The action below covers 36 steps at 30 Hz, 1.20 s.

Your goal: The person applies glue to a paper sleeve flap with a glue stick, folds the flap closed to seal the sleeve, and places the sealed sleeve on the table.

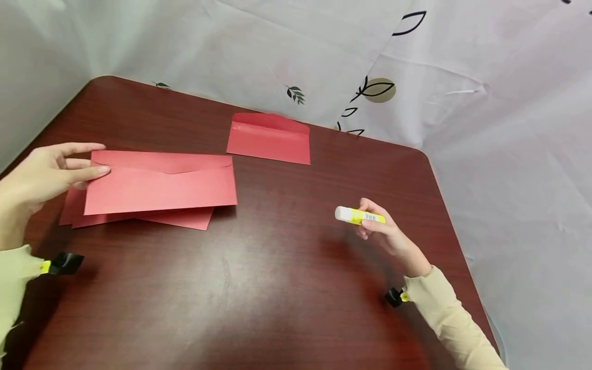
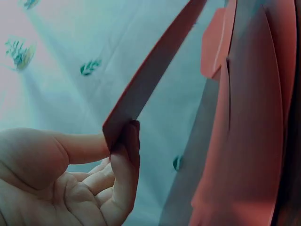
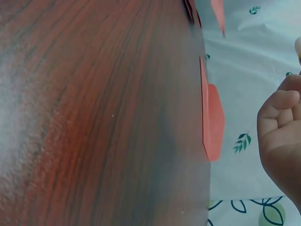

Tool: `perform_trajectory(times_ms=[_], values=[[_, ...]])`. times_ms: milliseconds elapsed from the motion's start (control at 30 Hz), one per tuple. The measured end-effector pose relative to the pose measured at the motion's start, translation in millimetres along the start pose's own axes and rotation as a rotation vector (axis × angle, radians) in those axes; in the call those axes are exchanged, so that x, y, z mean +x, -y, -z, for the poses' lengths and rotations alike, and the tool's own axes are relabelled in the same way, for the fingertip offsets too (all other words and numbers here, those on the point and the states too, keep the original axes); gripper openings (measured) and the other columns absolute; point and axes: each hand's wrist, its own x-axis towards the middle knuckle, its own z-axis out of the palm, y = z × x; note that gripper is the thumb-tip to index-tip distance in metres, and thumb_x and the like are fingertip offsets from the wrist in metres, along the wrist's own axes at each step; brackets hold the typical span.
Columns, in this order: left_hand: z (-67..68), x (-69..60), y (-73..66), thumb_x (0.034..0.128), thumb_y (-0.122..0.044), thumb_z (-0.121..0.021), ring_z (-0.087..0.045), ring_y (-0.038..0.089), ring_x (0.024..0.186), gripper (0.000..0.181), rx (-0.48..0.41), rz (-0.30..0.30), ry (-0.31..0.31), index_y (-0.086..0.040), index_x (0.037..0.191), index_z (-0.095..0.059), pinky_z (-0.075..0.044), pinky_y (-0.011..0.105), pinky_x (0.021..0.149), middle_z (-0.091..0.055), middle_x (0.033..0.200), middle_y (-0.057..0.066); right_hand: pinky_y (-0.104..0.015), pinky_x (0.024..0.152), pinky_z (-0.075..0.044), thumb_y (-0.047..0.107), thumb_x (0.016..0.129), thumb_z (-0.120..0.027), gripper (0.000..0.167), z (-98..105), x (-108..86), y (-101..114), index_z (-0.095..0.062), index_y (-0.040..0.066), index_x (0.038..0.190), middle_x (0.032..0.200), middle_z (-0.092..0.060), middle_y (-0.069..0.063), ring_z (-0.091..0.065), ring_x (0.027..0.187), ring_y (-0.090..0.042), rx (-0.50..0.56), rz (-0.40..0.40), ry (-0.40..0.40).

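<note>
My left hand [image 1: 51, 172] pinches a red envelope [image 1: 162, 190] by its left end, thumb on the front face. The envelope's flap is folded down, and it is held above other red envelopes [image 1: 194, 218] on the table. In the left wrist view the pinched envelope [image 2: 153, 70] appears nearly edge-on between thumb and fingers. At the right, my right hand [image 1: 381, 228] holds a yellow glue stick [image 1: 359, 216] with its white cap on, above the table. The right wrist view shows the hand [image 3: 284, 127] at the edge, with the glue stick mostly out of frame.
Another red envelope [image 1: 270, 141], its flap raised, lies near the table's back edge. The dark wooden table [image 1: 259, 288] is bordered at the back and right by a white curtain [image 1: 259, 46] with leaf prints. A small black device [image 1: 67, 263] sits at the left wrist.
</note>
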Motion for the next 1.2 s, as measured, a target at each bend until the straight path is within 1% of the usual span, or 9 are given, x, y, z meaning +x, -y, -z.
perform_trajectory(times_ms=[100,300,367,567,633,733,900,1033,1200], values=[[3.3,4.4,15.5,0.0916,-0.034,-0.064,-0.064,-0.005,0.066,0.063,0.016,0.025,0.025,-0.028,0.147,-0.035,-0.052,0.016,0.056,-0.058,0.078,-0.035,-0.033,0.05,-0.024,0.004,0.092,-0.046,0.013,-2,0.0,-2,-0.049,0.016,0.097,0.075,-0.055,0.006,-0.045,0.06,-0.011,-0.022,0.008,-0.004],[-1.1,2.1,15.1,0.0935,-0.036,-0.06,-0.061,-0.006,0.066,0.068,0.073,0.051,0.054,-0.01,0.149,-0.031,-0.052,0.017,0.058,-0.055,0.074,-0.036,-0.031,0.047,-0.029,0.005,0.091,-0.049,0.012,-5,-0.6,-5,-0.052,0.016,0.094,0.074,-0.057,0.009,-0.046,0.058,-0.008,-0.11,0.0,-0.022],[-4.0,0.6,14.4,0.0929,-0.036,-0.061,-0.06,-0.006,0.065,0.059,0.104,0.05,0.022,-0.017,0.143,-0.037,-0.053,0.018,0.057,-0.053,0.074,-0.035,-0.032,0.046,-0.029,0.004,0.091,-0.049,0.013,-4,-1.2,-6,-0.052,0.016,0.094,0.074,-0.057,0.009,-0.047,0.058,-0.008,-0.121,-0.003,-0.023],[-13.8,-2.8,8.3,0.0908,-0.032,-0.064,-0.061,0.0,0.057,0.053,0.252,0.048,-0.108,-0.004,0.133,-0.049,-0.055,0.027,0.053,-0.062,0.099,0.024,-0.032,0.047,-0.028,0.007,0.093,-0.05,0.01,-3,-2.8,-9,-0.05,0.016,0.095,0.073,-0.056,0.009,-0.045,0.058,-0.01,-0.115,0.003,-0.023],[-15.8,-3.6,3.5,0.0911,-0.032,-0.064,-0.063,0.008,0.055,0.052,0.334,0.059,-0.132,0.0,0.13,-0.05,-0.054,0.033,0.064,-0.06,0.105,0.034,-0.032,0.047,-0.028,0.008,0.094,-0.05,0.008,-3,-3.5,-11,-0.049,0.016,0.095,0.073,-0.055,0.008,-0.044,0.058,-0.011,-0.105,0.003,-0.028],[-18.9,-6.6,-6.0,0.0925,-0.031,-0.06,-0.063,0.032,0.082,0.047,0.467,0.115,-0.146,-0.001,0.128,-0.051,-0.042,0.055,0.081,-0.059,0.113,0.034,-0.03,0.049,-0.026,0.011,0.096,-0.049,0.006,-3,-4.5,-12,-0.048,0.016,0.096,0.073,-0.052,0.007,-0.041,0.059,-0.012,-0.069,-0.009,-0.037],[-24.4,-11.5,-27.1,0.0945,-0.032,-0.053,-0.034,0.059,0.11,0.047,0.579,0.213,-0.15,-0.003,0.131,-0.047,-0.032,0.066,0.08,-0.049,0.129,0.031,-0.029,0.052,-0.023,0.015,0.098,-0.05,0.004,-3,-5.6,-14,-0.046,0.018,0.098,0.074,-0.05,0.006,-0.04,0.061,-0.01,-0.016,-0.014,-0.052],[-29.1,-8.3,-46.2,0.0956,-0.034,-0.049,-0.038,0.058,0.106,0.047,0.593,0.173,-0.162,-0.004,0.131,-0.049,-0.033,0.065,0.077,-0.049,0.128,0.031,-0.031,0.052,-0.022,0.017,0.098,-0.052,0.006,-3,-6.1,-15,-0.046,0.018,0.098,0.074,-0.05,0.006,-0.042,0.061,-0.007,-0.019,-0.013,-0.063],[-38.3,8.9,-75.7,0.0957,-0.038,-0.048,-0.043,0.055,0.104,0.049,0.555,0.042,-0.17,-0.007,0.133,-0.051,-0.038,0.062,0.071,-0.053,0.127,0.028,-0.031,0.053,-0.022,0.016,0.098,-0.051,0.005,-4,-5.3,-16,-0.046,0.018,0.097,0.074,-0.051,0.006,-0.04,0.061,-0.009,-0.024,-0.029,-0.06]])
